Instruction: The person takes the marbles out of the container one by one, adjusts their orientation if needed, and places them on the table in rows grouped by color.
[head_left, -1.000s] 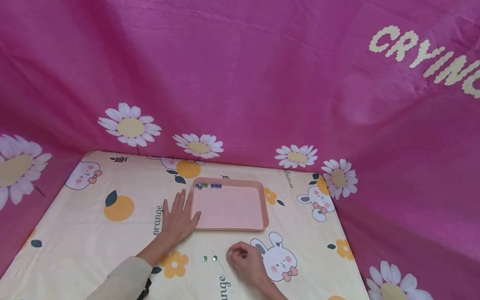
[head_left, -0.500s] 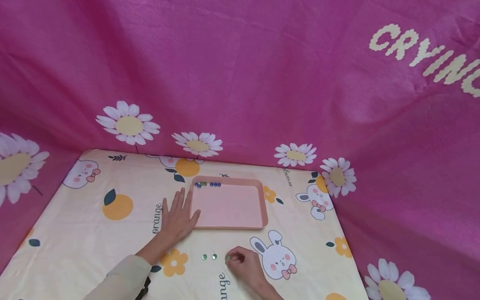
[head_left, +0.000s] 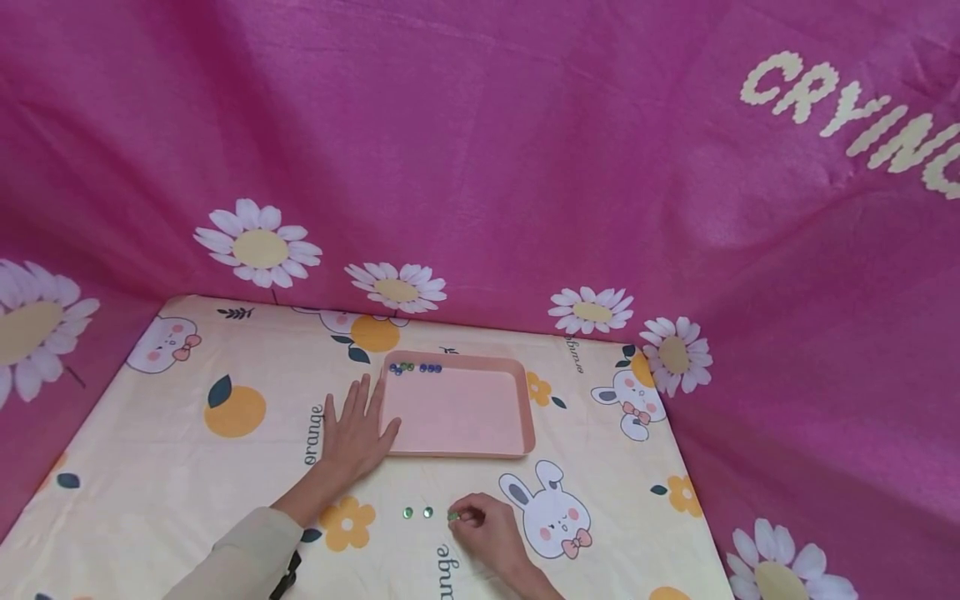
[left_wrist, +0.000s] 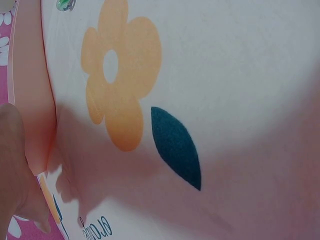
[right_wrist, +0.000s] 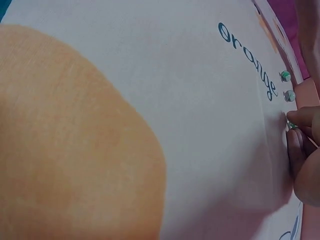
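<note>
In the head view, my right hand (head_left: 487, 532) pinches a small green glass marble (head_left: 453, 516) between thumb and fingertips, low over the tablecloth. The right wrist view also has the fingers closed about this marble (right_wrist: 293, 125). Just left of it, two more green marbles (head_left: 428, 512) lie side by side on the cloth, apart from each other. My left hand (head_left: 352, 440) rests with spread, straight fingers along the left side of a shallow pink tray (head_left: 528, 417), thumb over its near-left corner. Several blue marbles (head_left: 431, 368) and green marbles (head_left: 406, 367) line the tray's far left edge.
A cream tablecloth (head_left: 262, 483) printed with rabbits, oranges and flowers covers the table. Pink curtain fabric (head_left: 480, 167) with daisies hangs behind and at both sides. The tray's low walls stand between the right hand and the marbles inside.
My right hand has shifted slightly left and toward me, bringing the pinched marble level with the two loose ones. The left hand stays in place at the tray.
</note>
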